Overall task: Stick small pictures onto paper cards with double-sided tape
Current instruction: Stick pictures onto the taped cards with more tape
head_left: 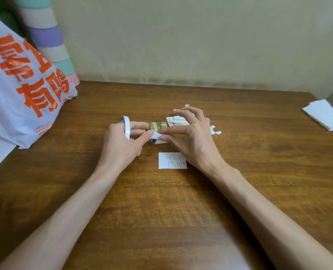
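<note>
So the left hand (122, 145) is gripping the tape roll (127, 127), which is sitting upright with the fingers curled through it; the thumb is pressing down on the tape where it comes off the roll. The right hand (192, 137) is pinching the free end of the tape strip (158, 135) between thumb and forefinger, and its other fingers are fanning out loose above the table (181, 201).

The bit that matters: the strip is running left to right between the two hands, stretched low over the wood; the small picture (158, 126), the greenish one, is lying just beyond it on the far side, pretty much touching. There's something dark peeking out under the strip too; it might be a second picture, but it's too hidden to call.

The paper card (172, 160) is lying flat on the near side, just beside the right wrist and a little apart from the strip; so the right hand is the nearer one to it. More paper pieces (178, 119) are sitting behind the right fingers, with torn scraps (215, 131) off to the right.

My guess is the strip needs tearing off next, then going down across the picture's back; the sticky length could easily fold on itself. Plastic bag (23, 88) and a folded tissue (325, 116) are sitting at the edges.
</note>
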### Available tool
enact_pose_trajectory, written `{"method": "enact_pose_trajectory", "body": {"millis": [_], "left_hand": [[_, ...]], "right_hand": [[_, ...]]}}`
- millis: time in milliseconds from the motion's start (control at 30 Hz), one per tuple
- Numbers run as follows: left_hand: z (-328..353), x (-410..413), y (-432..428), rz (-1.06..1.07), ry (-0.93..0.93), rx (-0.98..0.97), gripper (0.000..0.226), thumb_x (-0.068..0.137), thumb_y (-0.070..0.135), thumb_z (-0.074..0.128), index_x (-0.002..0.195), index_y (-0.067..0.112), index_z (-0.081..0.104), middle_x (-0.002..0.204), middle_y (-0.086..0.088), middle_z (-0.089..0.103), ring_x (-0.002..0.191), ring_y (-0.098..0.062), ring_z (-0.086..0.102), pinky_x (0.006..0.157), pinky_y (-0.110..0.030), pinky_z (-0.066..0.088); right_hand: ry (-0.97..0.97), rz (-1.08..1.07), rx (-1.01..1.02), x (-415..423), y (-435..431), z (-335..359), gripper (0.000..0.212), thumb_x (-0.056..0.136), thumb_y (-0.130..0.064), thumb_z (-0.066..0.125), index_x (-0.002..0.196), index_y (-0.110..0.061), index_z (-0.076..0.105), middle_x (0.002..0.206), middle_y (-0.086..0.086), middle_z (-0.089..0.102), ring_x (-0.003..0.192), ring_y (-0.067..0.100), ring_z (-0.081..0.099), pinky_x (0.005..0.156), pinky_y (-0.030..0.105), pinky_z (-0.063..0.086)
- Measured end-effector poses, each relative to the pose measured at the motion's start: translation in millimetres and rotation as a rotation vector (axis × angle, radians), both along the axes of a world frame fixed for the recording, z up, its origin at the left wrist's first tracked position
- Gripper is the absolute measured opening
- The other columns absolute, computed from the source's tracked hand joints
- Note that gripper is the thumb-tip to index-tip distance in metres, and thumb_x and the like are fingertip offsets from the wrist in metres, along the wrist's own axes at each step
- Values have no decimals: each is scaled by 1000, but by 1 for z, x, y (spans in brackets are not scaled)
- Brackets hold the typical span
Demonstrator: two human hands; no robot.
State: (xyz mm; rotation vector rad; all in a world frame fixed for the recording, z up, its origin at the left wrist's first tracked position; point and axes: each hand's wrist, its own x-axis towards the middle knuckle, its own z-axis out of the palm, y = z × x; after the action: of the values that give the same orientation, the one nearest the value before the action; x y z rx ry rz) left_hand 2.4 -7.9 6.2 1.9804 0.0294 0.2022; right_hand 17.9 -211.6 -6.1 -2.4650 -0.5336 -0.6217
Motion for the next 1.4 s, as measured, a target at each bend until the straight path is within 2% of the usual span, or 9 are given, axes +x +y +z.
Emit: {"method": "enact_pose_trajectory", "body": {"millis": [133, 233, 333, 433, 533, 700, 933, 1267, 1400], "left_hand": [[8, -7, -2, -78, 22, -167, 30, 89, 28, 83, 118, 30, 77, 93, 11, 80, 46, -8, 50, 56, -19, 47], [12, -13, -5, -115, 29, -161, 29, 86, 34, 85, 113, 32, 78, 93, 12, 81, 46, -12, 51, 58, -19, 50], [12, -15, -7, -130, 46, -132, 23, 84, 35, 87, 104, 26, 78, 88, 12, 81, 44, -12, 55, 62, -23, 52], [11, -16, -8, -153, 59, -68, 15, 87, 36, 84, 96, 25, 79, 83, 6, 81, 43, -12, 58, 70, -26, 51], [10, -15, -8, -173, 65, -17, 8, 93, 35, 78, 93, 28, 78, 79, 0, 80, 42, -10, 58, 72, -27, 50], [7, -10, 2, -160, -36, 146, 8, 92, 39, 77, 98, 35, 80, 87, 18, 77, 46, -7, 54, 58, -26, 52], [8, -10, 9, -327, 29, 398, 31, 74, 41, 92, 102, 40, 78, 85, 22, 73, 55, -5, 66, 76, -28, 57], [8, -9, 12, -432, 131, 276, 42, 74, 33, 94, 111, 37, 76, 89, 14, 74, 54, -7, 52, 67, -27, 56], [11, -6, 16, -469, 161, 250, 47, 77, 28, 92, 120, 33, 74, 95, 9, 74, 58, -6, 57, 67, -20, 57]], "right_hand": [[299, 1, 202, -15, -6, 9, 48, 88, -57, 75, 130, -34, 72, 127, -6, 63, 119, 8, 57, 103, 32, 44], [446, 36, 455, -21, -9, 18, 24, 90, -43, 80, 104, -24, 81, 90, 5, 76, 80, 10, 67, 76, 31, 52], [502, 58, 641, -26, -15, 22, 16, 90, -27, 82, 95, -12, 82, 87, 7, 80, 80, 19, 76, 82, 43, 60], [504, 6, 547, -27, -17, 20, 10, 94, -26, 79, 92, -17, 82, 87, -2, 80, 87, 21, 76, 87, 45, 62], [442, -34, 450, -27, -17, 16, 9, 98, -27, 74, 91, -27, 81, 83, -11, 78, 77, 3, 68, 76, 24, 56], [464, -44, 403, -28, -28, 19, 6, 94, -31, 78, 93, -25, 80, 76, -1, 75, 57, 2, 50, 59, 12, 39], [563, -3, 402, -28, -35, 15, 8, 97, -28, 75, 90, -27, 76, 84, 9, 76, 70, 10, 57, 72, 26, 46], [601, 34, 324, -24, -34, 12, 6, 99, -28, 72, 94, -29, 75, 85, 12, 75, 71, 12, 58, 71, 30, 46], [603, 74, 335, -24, -37, 11, 6, 99, -27, 72, 95, -27, 76, 91, 9, 78, 88, 33, 69, 85, 44, 56]]}}
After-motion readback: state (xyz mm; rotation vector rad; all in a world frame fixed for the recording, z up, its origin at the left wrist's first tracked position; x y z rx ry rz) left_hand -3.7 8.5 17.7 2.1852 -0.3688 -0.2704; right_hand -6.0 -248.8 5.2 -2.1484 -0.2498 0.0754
